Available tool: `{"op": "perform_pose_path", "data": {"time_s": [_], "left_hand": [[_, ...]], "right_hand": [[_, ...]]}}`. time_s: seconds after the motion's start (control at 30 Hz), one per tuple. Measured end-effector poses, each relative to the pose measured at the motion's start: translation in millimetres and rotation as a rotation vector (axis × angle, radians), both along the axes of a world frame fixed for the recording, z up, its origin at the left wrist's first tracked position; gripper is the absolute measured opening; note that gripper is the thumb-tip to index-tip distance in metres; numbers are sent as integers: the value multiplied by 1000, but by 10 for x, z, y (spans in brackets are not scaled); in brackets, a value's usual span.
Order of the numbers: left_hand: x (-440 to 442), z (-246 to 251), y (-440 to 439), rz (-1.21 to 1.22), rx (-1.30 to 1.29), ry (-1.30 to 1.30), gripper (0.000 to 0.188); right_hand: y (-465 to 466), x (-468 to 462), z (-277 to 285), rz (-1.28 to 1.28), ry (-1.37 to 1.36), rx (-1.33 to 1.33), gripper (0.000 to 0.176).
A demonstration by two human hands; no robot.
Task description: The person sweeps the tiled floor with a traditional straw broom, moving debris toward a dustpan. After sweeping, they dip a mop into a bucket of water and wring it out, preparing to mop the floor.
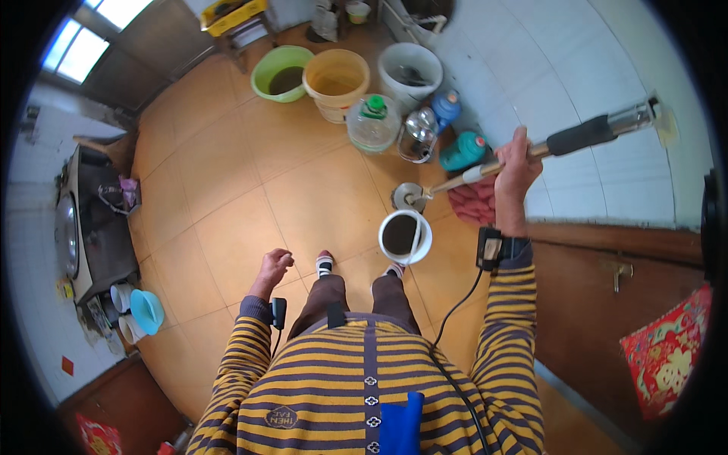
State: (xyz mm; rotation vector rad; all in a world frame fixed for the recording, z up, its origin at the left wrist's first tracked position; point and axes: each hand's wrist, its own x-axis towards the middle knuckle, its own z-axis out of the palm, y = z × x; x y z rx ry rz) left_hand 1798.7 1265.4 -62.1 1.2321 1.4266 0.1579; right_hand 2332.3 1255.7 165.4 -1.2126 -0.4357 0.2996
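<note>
My right hand (518, 162) is wrapped around a long pole (492, 168), with the thumb pointing up. A dark foam grip (581, 136) covers part of the pole above my fist. The pole slants down to a grey round piece (408, 197) near the floor; whether the two are joined is hard to tell. Just in front of my right foot stands a white bucket (427, 239) holding dark liquid, its pale bail handle lying across the opening. My left hand (277, 263) hangs above the tiled floor, fingers curled, with nothing visible in it.
Ahead stand a green basin (257, 85), an orange-cream bucket (335, 102), a grey-white bucket (410, 96), a large clear bottle (372, 128), a metal kettle (420, 133) and a teal jug (463, 151). A lumpy red thing (473, 200) lies beside the wall. A dark cabinet (108, 227) stands left.
</note>
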Motion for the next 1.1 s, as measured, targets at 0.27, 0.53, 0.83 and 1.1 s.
{"op": "perform_pose_path", "data": {"time_s": [0.27,0.53,0.83,1.1], "left_hand": [[-865,-7,152,69,48,-18,25],[-1055,92,382,104,259,-51,29],[851,1547,1370,-145,880,-249,52],[214,1458,1715,203,948,-241,27]], "right_hand": [[511,-1062,171,305,-163,-8,44],[995,-1757,1007,692,-166,139,39],[1554,-3219,984,787,-255,6,43],[1518,-3617,827,871,-890,-133,31]]}}
